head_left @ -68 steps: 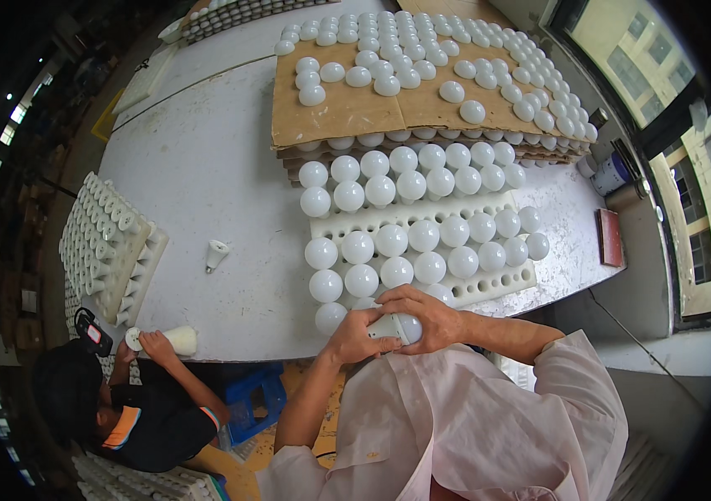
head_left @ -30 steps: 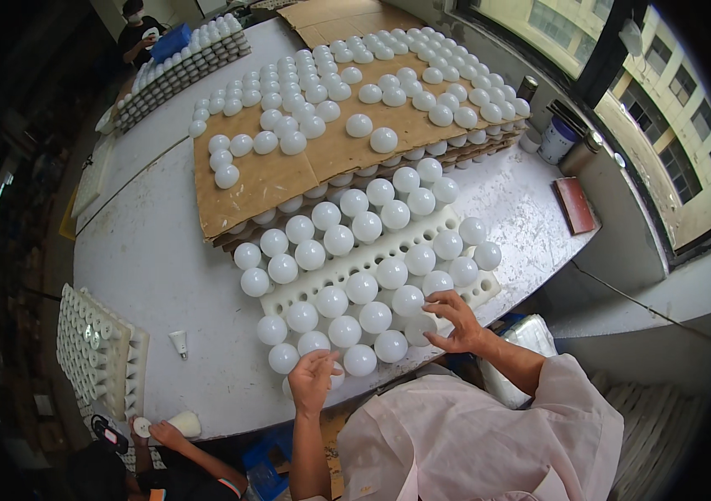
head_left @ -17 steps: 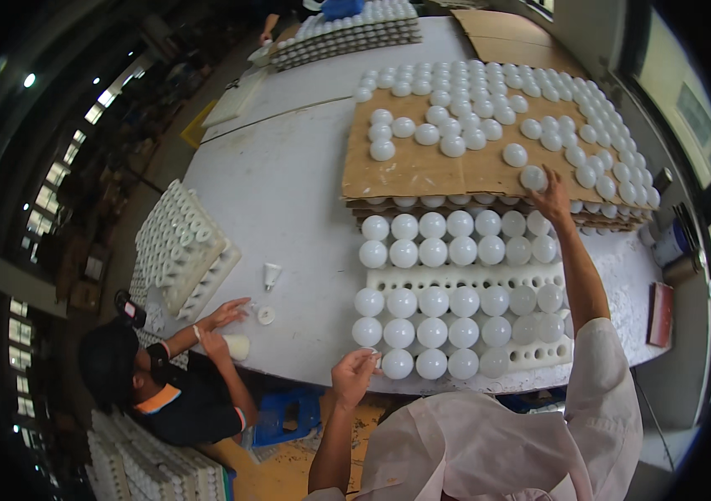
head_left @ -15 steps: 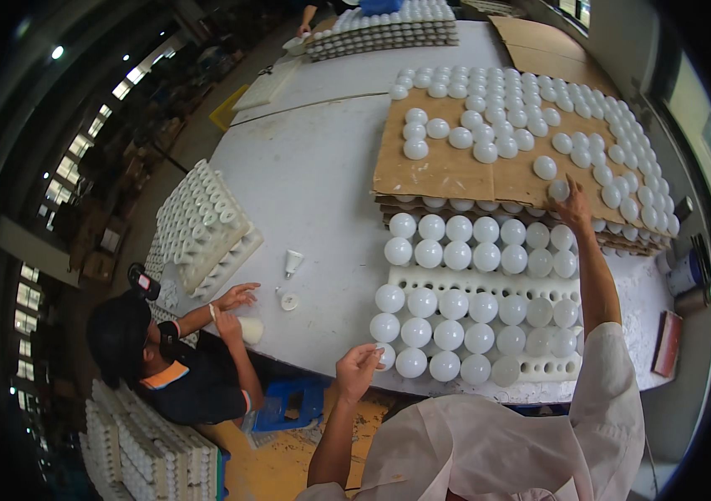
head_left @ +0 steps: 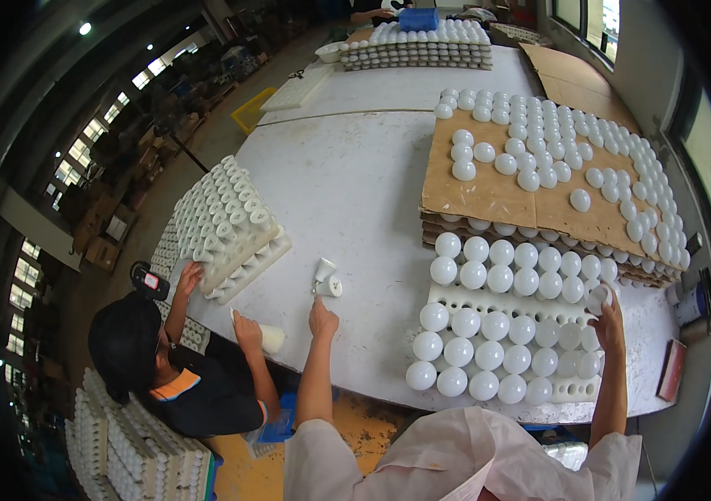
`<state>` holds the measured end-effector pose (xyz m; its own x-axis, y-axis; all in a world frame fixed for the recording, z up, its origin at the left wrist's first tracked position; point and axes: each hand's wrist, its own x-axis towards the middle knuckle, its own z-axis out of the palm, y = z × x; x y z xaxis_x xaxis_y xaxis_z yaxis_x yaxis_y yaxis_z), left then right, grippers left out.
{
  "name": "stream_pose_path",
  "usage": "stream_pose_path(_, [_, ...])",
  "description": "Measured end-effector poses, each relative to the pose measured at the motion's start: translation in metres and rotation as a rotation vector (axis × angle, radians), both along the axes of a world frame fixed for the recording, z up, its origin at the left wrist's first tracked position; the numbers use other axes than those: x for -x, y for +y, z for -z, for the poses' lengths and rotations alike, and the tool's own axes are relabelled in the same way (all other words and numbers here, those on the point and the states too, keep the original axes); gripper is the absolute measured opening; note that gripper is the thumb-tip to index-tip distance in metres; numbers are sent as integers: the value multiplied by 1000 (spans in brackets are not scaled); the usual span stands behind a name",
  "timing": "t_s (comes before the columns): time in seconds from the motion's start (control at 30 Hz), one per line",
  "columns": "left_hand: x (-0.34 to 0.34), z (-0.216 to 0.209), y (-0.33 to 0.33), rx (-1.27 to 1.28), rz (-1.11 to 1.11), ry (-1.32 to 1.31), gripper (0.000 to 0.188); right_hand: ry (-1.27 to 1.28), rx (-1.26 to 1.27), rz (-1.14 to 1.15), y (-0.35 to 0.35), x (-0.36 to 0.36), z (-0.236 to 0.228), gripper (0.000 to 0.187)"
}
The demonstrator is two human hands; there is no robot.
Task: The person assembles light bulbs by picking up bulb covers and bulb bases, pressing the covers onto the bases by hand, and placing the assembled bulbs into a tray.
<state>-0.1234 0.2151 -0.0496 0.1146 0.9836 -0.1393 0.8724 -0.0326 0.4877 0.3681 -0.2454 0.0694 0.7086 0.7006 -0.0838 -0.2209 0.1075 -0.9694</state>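
My right hand is closed on a white bulb cover at the right edge of the white foam tray. Rows of round white covers stand in that tray, with some holes showing bare. Far to the left, my left hand has its fingers at a white cup-shaped lamp base. The base is tilted and appears pinched, though my hand hides part of the grip. A second lamp base lies just behind it on the table.
Cardboard layers bearing many white covers stand behind the tray. A co-worker at left has one hand on stacked trays of lamp bases and the other by a white roll. A red box lies at the right edge.
My right hand has brought a cover from the cardboard to the foam tray. My left hand has left the tray's front corner for the lamp bases. The co-worker's hand has reached the stacked trays.
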Motion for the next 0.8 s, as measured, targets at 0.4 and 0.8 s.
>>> stream_pose_path(0.4, [-32, 65, 76, -226, 370, 453, 32, -52, 245, 371, -77, 142, -29, 79])
stream_pose_path(0.8, [-44, 1, -38, 196, 277, -491, 46, -205, 156, -14, -16, 155, -27, 76])
